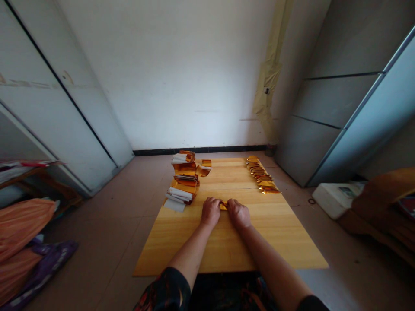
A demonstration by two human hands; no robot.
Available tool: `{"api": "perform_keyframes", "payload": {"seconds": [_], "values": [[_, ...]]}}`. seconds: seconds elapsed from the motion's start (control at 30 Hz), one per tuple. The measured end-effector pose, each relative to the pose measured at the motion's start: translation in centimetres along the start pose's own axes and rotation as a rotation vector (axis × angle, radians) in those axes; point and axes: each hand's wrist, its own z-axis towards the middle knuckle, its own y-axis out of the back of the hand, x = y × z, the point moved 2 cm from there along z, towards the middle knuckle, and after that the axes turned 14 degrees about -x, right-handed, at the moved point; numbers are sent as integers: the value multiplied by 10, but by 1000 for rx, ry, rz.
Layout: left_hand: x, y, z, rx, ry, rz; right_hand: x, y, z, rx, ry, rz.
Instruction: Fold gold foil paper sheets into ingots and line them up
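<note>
Between my two hands is a small piece of gold foil paper (223, 206), low over the middle of the wooden table. My left hand (211, 211) is closed on its left end, and my right hand (238, 213) grips the right end. Most of the paper is hidden by my fingers. Left of my hands stand stacks of gold-and-white paper sheets (183, 185), with a few loose sheets (205, 167) beside them. At the table's far right lies a row of folded gold paper pieces (262, 175), overlapping one another.
The wooden tabletop (233, 250) ends at a near edge by my body. A white wall (194, 77) rises behind it. A grey refrigerator (320, 99) and a white box (337, 199) are on the right; orange and purple bags (26, 233) lie at left.
</note>
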Motion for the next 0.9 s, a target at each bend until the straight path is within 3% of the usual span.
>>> {"api": "perform_keyframes", "payload": {"seconds": [0.63, 0.9], "values": [[-4, 10, -2, -46, 75, -50, -17, 9, 1, -70, 7, 5], [-3, 9, -3, -59, 74, -49, -16, 14, 0, -162, 120, 51]]}}
